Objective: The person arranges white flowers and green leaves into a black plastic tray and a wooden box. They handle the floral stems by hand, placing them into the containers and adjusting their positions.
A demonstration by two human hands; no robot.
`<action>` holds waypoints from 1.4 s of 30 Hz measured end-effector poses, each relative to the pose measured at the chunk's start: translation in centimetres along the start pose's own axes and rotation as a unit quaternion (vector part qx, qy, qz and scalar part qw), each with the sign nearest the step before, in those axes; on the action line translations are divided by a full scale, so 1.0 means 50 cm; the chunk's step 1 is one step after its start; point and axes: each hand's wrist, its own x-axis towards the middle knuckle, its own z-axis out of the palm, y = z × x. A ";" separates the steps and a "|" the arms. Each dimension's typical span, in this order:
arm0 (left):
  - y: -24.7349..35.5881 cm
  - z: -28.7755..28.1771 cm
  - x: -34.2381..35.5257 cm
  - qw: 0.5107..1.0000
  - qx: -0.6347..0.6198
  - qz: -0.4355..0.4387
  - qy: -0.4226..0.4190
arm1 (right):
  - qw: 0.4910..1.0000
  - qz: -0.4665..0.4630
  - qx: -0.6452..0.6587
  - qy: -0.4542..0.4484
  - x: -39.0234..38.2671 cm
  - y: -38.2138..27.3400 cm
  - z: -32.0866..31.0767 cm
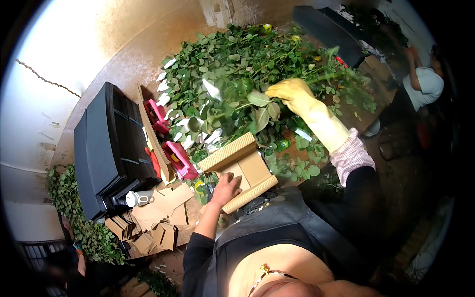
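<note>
A leafy stem (pixel 261 119) is held above the near part of a foliage heap (pixel 222 64), the right hand's (pixel 292 94) yellow-gloved grip closed round it, while the bare left hand (pixel 226 189) rests inside a cardboard tray (pixel 255 168), whether gripping I cannot tell. Around them the brown surface (pixel 355 123) carries pink containers (pixel 180 161), loose cardboard pieces (pixel 170 200) and black stacked sheets (pixel 96 148). Beyond, a pale wall (pixel 29 123) rises at left, and a person in a white top (pixel 426 88) sits at far right.
</note>
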 end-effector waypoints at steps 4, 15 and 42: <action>-0.008 0.013 -0.005 0.997 -0.053 -0.014 0.047 | 0.993 0.029 0.112 0.001 -0.061 -0.096 -0.107; -0.013 0.010 -0.011 0.993 -0.110 -0.047 0.019 | 0.958 0.131 -0.005 -0.256 -0.331 -0.097 0.080; -0.026 0.016 -0.011 0.994 -0.104 -0.012 0.016 | 0.999 -0.037 -0.002 0.026 0.026 -0.187 -0.112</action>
